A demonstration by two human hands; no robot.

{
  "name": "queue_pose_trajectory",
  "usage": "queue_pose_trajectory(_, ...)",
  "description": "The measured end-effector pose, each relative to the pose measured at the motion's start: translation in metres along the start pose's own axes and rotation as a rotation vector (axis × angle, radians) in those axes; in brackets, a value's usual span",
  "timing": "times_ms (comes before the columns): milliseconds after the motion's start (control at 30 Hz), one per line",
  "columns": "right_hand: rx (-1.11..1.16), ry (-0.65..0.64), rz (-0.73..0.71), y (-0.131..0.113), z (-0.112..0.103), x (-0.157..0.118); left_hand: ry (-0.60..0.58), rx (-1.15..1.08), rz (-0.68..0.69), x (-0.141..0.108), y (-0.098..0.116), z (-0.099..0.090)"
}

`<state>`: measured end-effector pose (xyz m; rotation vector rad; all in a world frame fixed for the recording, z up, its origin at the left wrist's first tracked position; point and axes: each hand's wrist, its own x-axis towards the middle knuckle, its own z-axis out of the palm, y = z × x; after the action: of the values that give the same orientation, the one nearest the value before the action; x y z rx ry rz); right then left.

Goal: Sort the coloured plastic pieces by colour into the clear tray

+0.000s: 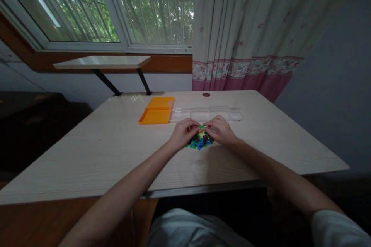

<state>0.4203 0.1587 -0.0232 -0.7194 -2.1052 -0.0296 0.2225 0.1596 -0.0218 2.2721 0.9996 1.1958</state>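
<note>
A small green piece (202, 126) is pinched between the fingertips of my left hand (184, 131) and my right hand (222, 129), which meet over the table. Directly below them lies a pile of small plastic pieces (199, 143) in blue, green, dark brown and pale yellow. They are too small to make out their exact shape. Just beyond my hands sits a clear plastic tray (199, 114) with several compartments, partly hidden by my fingers. To its left an orange plastic case (156, 115) lies open and flat, touching or overlapping the tray's left end.
The pale wooden table (116, 158) spreads out on both sides of my hands. A dark round disc (206, 95) is at its far edge. A raised shelf (104, 61) on black supports stands at the back left, before the window. A patterned curtain (246, 38) hangs behind.
</note>
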Motion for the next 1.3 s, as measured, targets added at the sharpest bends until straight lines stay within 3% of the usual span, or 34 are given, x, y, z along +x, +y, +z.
queue_pose_trajectory(867,-0.009,-0.075,0.076,0.0,-0.003,0.001,-0.02,0.064,-0.074,0.0,0.0,0.002)
queue_pose_trajectory(1100,-0.211,0.049,0.322,0.038,-0.015,-0.002,0.071,0.196,-0.186,0.002,-0.014,0.0)
queue_pose_trajectory(1300,-0.359,0.003,0.503,0.065,-0.018,-0.011,0.031,0.266,-0.253,0.002,-0.02,0.0)
